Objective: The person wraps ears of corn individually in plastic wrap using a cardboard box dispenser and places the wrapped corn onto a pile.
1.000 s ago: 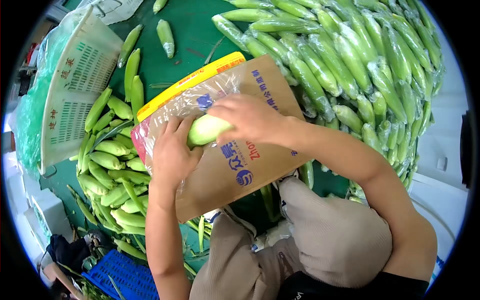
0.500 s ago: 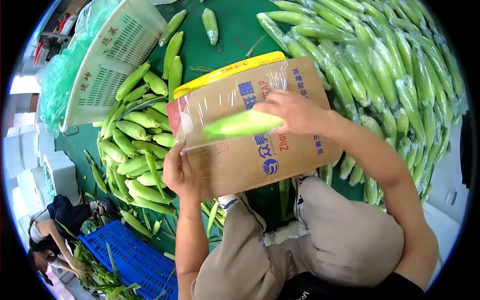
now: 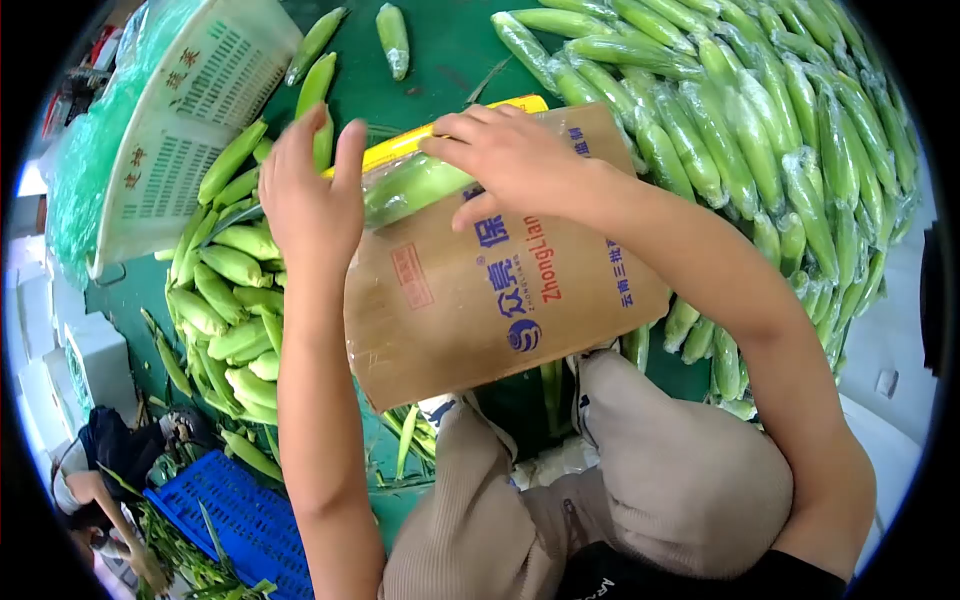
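My left hand [image 3: 312, 200] is raised at the left end of the yellow-edged cling film box, fingers and thumb apart, holding nothing. My right hand [image 3: 515, 165] lies over the right end of a husked green ear of corn [image 3: 410, 190], fingers spread toward the yellow edge [image 3: 400, 148] and thumb apart. The ear lies under shiny clear film along that edge, on a brown cardboard box [image 3: 440, 330] with blue and red print. The box rests above my knees. Part of the ear is hidden by my right hand.
Unwrapped ears of corn [image 3: 225, 300] are heaped at left, beside a tilted white basket [image 3: 165, 150] with green plastic. Film-wrapped ears [image 3: 740, 140] are piled at right. At lower left, a person [image 3: 100, 490] bends near a blue crate [image 3: 235, 520] and husks.
The ear has gone from my right hand's hold above the box to lying by the yellow edge. My left hand has left the box's near-left side and risen; the right has moved up and left.
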Tool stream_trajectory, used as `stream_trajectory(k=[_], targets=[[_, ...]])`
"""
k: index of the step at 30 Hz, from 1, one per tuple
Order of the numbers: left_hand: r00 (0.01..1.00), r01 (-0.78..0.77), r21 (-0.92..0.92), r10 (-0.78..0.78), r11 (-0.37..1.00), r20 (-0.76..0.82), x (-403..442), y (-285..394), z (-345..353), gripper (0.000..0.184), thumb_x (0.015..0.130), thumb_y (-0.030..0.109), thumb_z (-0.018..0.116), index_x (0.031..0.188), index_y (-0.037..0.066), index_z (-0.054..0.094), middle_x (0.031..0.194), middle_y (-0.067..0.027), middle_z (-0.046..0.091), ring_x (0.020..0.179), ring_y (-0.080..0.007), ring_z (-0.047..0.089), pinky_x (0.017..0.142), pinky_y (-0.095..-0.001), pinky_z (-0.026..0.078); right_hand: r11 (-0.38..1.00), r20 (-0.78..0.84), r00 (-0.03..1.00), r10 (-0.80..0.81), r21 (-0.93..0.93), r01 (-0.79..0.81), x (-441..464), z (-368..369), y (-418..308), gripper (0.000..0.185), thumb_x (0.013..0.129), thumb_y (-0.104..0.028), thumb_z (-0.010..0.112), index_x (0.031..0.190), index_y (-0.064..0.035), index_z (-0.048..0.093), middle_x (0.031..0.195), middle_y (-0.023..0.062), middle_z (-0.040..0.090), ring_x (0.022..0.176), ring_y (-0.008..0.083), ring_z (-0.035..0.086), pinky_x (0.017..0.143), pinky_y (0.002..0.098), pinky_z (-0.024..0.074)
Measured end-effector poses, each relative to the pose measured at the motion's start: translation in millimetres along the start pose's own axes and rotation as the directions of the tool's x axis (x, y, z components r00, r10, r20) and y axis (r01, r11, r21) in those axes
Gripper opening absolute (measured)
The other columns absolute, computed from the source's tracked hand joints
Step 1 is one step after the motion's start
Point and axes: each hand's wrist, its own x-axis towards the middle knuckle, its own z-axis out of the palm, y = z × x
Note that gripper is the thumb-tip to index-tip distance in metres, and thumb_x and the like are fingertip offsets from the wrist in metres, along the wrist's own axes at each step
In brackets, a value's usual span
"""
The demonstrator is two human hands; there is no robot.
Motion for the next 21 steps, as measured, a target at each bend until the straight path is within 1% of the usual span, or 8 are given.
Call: stream_trajectory(k=[2, 7, 9, 11, 14, 17, 18, 21], targets=[[0.996, 0.057, -0.287, -0.034, 0.956, 0.086, -15, -1, -2, 0.042, 0.093, 0.015, 0.072, 0.132, 0.001, 0.064, 0.126, -0.0131, 0.070, 0.123, -0.0258, 0.064, 0.106, -0.0355, 0.047, 0.997, 0.077, 0.994, 0.072, 0.028, -0.074, 16, 3, 19, 0.069, 0.080, -0.042, 0.083, 0.132, -0.0035, 0.057, 0.127, 0.0185, 0.058, 0.113, 0.0363, 0.062, 0.094, 0.0462, 0.0527], [0.907, -0.386, 0.177, 0.337, 0.905, 0.253, -53, 33, 6, 0.068, 0.079, 0.014, 0.073, 0.143, 0.009, 0.054, 0.143, -0.0063, 0.060, 0.141, -0.0253, 0.050, 0.120, -0.0530, 0.033, 0.875, 0.166, 0.972, 0.167, 0.429, -0.223, 18, -3, 5, 0.070, 0.072, -0.039, 0.087, 0.119, 0.0036, 0.058, 0.119, 0.0232, 0.062, 0.110, 0.0418, 0.063, 0.090, 0.0462, 0.0536], [0.870, -0.485, 0.267, 0.428, 0.832, 0.246, -67, 22, 11, 0.061, 0.077, 0.019, 0.072, 0.135, 0.007, 0.057, 0.136, -0.0081, 0.063, 0.122, -0.0223, 0.063, 0.102, -0.0427, 0.050, 0.769, 0.280, 0.959, 0.037, 0.605, -0.206, 10, -20, -8, 0.069, 0.079, -0.047, 0.081, 0.123, 0.0029, 0.062, 0.123, 0.0252, 0.066, 0.115, 0.0388, 0.063, 0.096, 0.0439, 0.0515], [0.863, -0.369, 0.113, 0.295, 0.922, 0.410, -84, 28, 5, 0.052, 0.074, 0.017, 0.073, 0.124, 0.007, 0.061, 0.124, -0.0116, 0.069, 0.105, -0.0261, 0.070, 0.084, -0.0422, 0.055, 0.732, 0.717, 0.696, -0.027, 0.488, -0.474, 8, -40, -3, 0.059, 0.092, -0.049, 0.068, 0.128, -0.0029, 0.063, 0.125, 0.0226, 0.066, 0.117, 0.0373, 0.063, 0.099, 0.0426, 0.0500], [0.640, -0.177, -0.001, 0.116, 0.984, 0.760, -80, 55, -25, 0.053, 0.072, 0.017, 0.078, 0.122, 0.006, 0.061, 0.105, -0.0183, 0.073, 0.093, -0.0396, 0.070, 0.082, -0.0470, 0.055, 0.846, 0.389, 0.919, -0.068, 0.511, -0.153, 7, -16, 14, 0.061, 0.100, -0.050, 0.060, 0.147, -0.0125, 0.053, 0.149, 0.0149, 0.054, 0.142, 0.0301, 0.047, 0.119, 0.0476, 0.0357], [0.514, -0.011, -0.215, 0.190, 0.977, 0.836, -86, 52, -30, 0.054, 0.069, 0.021, 0.079, 0.118, 0.005, 0.061, 0.095, -0.0228, 0.072, 0.088, -0.0461, 0.067, 0.080, -0.0510, 0.055, 0.982, 0.100, 0.979, -0.178, -0.042, 0.183, -13, 39, 0, 0.066, 0.101, -0.059, 0.051, 0.154, -0.0184, 0.048, 0.163, 0.0075, 0.040, 0.152, 0.0268, 0.035, 0.122, 0.0566, 0.0281], [0.427, 0.058, -0.151, 0.112, 0.987, 0.897, -88, 55, -31, 0.055, 0.068, 0.026, 0.081, 0.116, 0.004, 0.063, 0.094, -0.0238, 0.071, 0.090, -0.0468, 0.067, 0.082, -0.0523, 0.055, 0.994, 0.296, 0.951, -0.088, -0.030, 0.101, -16, 38, -6, 0.076, 0.099, -0.067, 0.047, 0.161, -0.0252, 0.037, 0.172, -0.0026, 0.025, 0.159, 0.0224, 0.017, 0.126, 0.0627, 0.0126], [0.251, 0.013, -0.131, 0.124, 0.991, 0.960, -122, 69, -50, 0.053, 0.072, 0.028, 0.079, 0.117, 0.004, 0.064, 0.096, -0.0244, 0.072, 0.090, -0.0456, 0.069, 0.081, -0.0529, 0.055, 0.991, 0.249, 0.960, -0.132, 0.020, 0.132, -19, 45, -11, 0.074, 0.100, -0.069, 0.043, 0.161, -0.0275, 0.038, 0.170, -0.0038, 0.028, 0.159, 0.0225, 0.017, 0.126, 0.0614, 0.0105]])
